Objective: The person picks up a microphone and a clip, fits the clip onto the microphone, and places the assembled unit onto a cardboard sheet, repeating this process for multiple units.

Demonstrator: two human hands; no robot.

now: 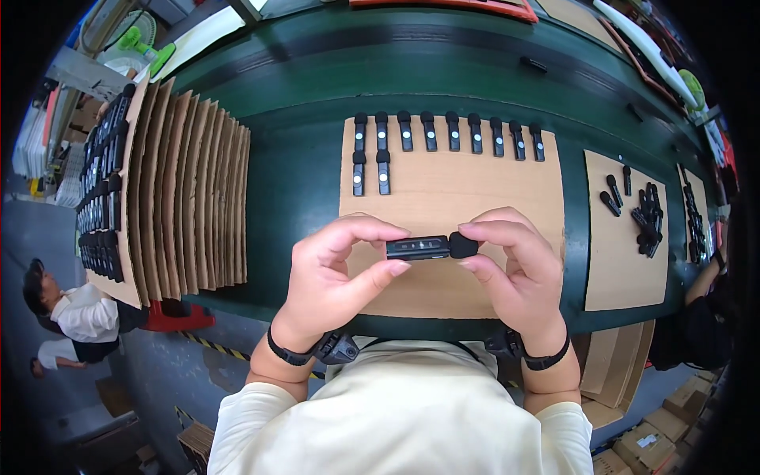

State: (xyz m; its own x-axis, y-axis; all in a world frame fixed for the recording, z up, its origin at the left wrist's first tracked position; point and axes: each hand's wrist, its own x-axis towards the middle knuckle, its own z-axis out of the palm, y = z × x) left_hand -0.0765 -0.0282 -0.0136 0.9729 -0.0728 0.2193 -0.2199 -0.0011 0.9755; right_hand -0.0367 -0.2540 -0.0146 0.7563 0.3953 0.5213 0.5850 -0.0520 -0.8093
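Cream shirt fabric (412, 404) occupies the lower centre, nearest the camera, with both forearms extended forward from it. Each wrist carries a black strap with a dark module attached. Left hand (328, 273) and right hand (518, 265) jointly grasp one black microphone unit (417, 248), oriented crosswise above the front cardboard sheet (475, 186). The thumb and index finger of the left hand pinch the outer end of the rectangular body; those of the right hand pinch the rounded black cap (463, 245) at the opposite end.

The front cardboard sheet lies on the green table (301, 158). Along its far edge, nine similar units (452, 131) form a row, caps pointing away from the person. Two further units (371, 173) stand in a second row at the left, each with a pale round dot.

To the left, a stack of cardboard sheets (186, 198) bears rows of units (115, 150) on its outermost sheet. To the right, a separate cardboard sheet (621, 285) supports a loose pile of units (649, 218).
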